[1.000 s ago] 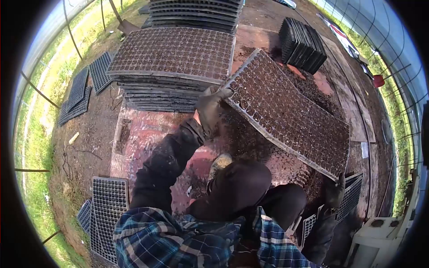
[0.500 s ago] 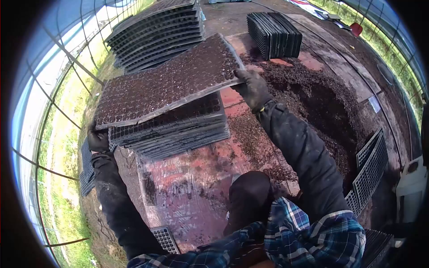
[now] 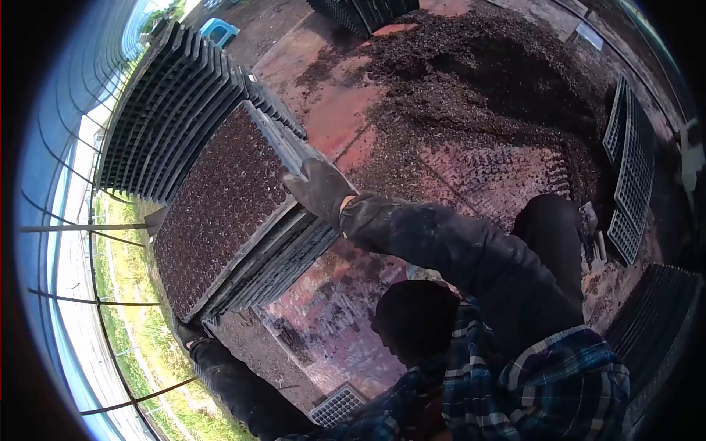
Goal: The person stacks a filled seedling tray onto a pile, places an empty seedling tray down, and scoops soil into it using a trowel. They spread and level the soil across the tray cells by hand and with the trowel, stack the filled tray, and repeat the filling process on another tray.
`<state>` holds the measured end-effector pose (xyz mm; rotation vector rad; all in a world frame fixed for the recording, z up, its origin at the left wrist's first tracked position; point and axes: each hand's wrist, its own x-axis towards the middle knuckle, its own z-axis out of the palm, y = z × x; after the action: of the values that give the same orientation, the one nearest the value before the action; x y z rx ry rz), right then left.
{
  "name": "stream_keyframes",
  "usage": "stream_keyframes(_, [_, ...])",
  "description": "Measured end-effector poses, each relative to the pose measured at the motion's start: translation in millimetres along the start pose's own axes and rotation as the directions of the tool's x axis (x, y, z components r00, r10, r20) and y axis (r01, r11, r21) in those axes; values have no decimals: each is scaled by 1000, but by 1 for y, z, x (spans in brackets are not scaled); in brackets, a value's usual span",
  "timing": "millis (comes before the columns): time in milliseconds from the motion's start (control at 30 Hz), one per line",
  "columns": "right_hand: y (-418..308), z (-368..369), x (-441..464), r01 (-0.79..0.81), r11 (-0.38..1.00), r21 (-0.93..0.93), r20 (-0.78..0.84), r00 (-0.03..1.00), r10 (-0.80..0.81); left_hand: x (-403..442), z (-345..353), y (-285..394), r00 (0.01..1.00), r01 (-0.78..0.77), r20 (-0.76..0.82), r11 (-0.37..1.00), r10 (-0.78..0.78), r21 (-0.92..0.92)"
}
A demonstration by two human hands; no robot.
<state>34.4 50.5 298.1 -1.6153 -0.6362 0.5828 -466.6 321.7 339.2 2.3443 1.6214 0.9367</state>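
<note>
A soil-filled seedling tray (image 3: pixel 217 209) lies on top of a stack of filled trays (image 3: pixel 283 257), its near edge seeming slightly raised. My right hand (image 3: pixel 318 192), in a dark glove, grips the tray's right corner, with the thumb on the rim. At the lower left corner, my left hand (image 3: pixel 193 332) is wrapped round the tray's edge, its fingers partly hidden beneath. Behind the filled tray rises a tall stack of black trays (image 3: pixel 173 110).
Loose dark soil (image 3: pixel 507 81) is heaped on the reddish board (image 3: pixel 334 117). Empty trays (image 3: pixel 634 169) lean at the right, and more stacked trays (image 3: pixel 654 323) stand at the lower right. One tray (image 3: pixel 338 406) lies near my left forearm. A blue plastic object (image 3: pixel 218 31) is far back.
The held tray has travelled left, away from the soil, and come down onto the stack. My right hand has shifted along with it, and the view has turned.
</note>
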Motion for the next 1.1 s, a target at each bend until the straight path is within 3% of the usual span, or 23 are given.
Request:
stream_keyframes(67, [-12,-11,-1,57,985,-164,45,998,-50,12,-15,-3,946,31,266,868,-185,496])
stream_keyframes(100, [-14,-16,0,61,978,-198,76,996,-47,23,-15,-5,854,475,20,795,-519,377])
stream_keyframes(133, [-13,-16,-1,51,982,-179,80,996,-38,40,-12,-4,589,808,-165,571,-791,148])
stream_keyframes(200, [-10,-18,-2,62,959,-277,119,992,-30,11,10,100,822,568,-426,609,-379,554])
stream_keyframes(267, [-5,-21,-2,105,951,-291,89,993,-82,8,43,165,983,151,-176,744,-46,651])
stream_keyframes(333, [-9,-32,-1,56,961,-272,246,969,13,-4,82,240,983,-182,124,855,138,486])
stream_keyframes(367, [-9,-38,3,18,967,-253,318,946,66,-2,92,257,982,-182,137,867,132,463])
stream_keyframes(433, [2,-59,3,91,964,-250,297,955,-14,-12,143,300,900,-382,385,796,205,469])
stream_keyframes(467, [15,-88,4,49,949,-313,238,971,28,-34,157,333,952,-229,302,759,45,610])
stream_keyframes(533, [34,-158,2,265,916,-301,241,951,-195,-38,171,337,963,-193,269,719,9,668])
stream_keyframes(567, [44,-206,-4,217,914,-343,192,969,-158,-34,174,331,970,-184,243,712,19,678])
stream_keyframes(633, [68,-307,-44,40,969,-245,-129,989,-74,-29,172,326,964,-189,265,739,15,647])
stream_keyframes(667, [93,-355,-67,-85,973,-215,-343,939,6,-21,176,313,959,-212,282,734,29,645])
stream_keyframes(700, [129,-399,-95,-141,985,-95,-551,832,66,-10,181,301,955,-235,293,725,47,648])
stream_keyframes(733, [163,-443,-130,-199,970,138,-664,709,239,-2,182,289,954,-219,298,739,25,637])
stream_keyframes(767, [195,-482,-168,-253,954,159,-815,512,272,7,183,294,952,-207,305,748,7,631])
stream_keyframes(800, [273,-528,-203,-206,961,185,-881,400,255,-8,171,324,952,-165,299,696,-73,698])
stream_keyframes(833, [290,-558,-244,-325,918,225,-908,271,319,-13,164,345,940,-148,306,621,-154,769])
stream_keyframes(867, [302,-584,-274,-200,819,539,-771,275,574,-27,157,367,940,-78,250,567,-232,820])
stream_keyframes(900, [312,-610,-304,-84,604,792,-569,255,782,-28,158,377,940,-34,205,523,-273,852])
stream_keyframes(933, [290,-613,-317,15,540,841,-538,123,834,-49,153,402,968,5,124,508,-219,861])
stream_keyframes(1033, [314,-645,-334,276,322,906,-388,234,892,-64,158,435,987,-131,71,463,145,877])
stream_keyframes(1100, [318,-654,-324,543,132,829,-329,283,901,-82,165,468,910,-364,162,550,382,751])
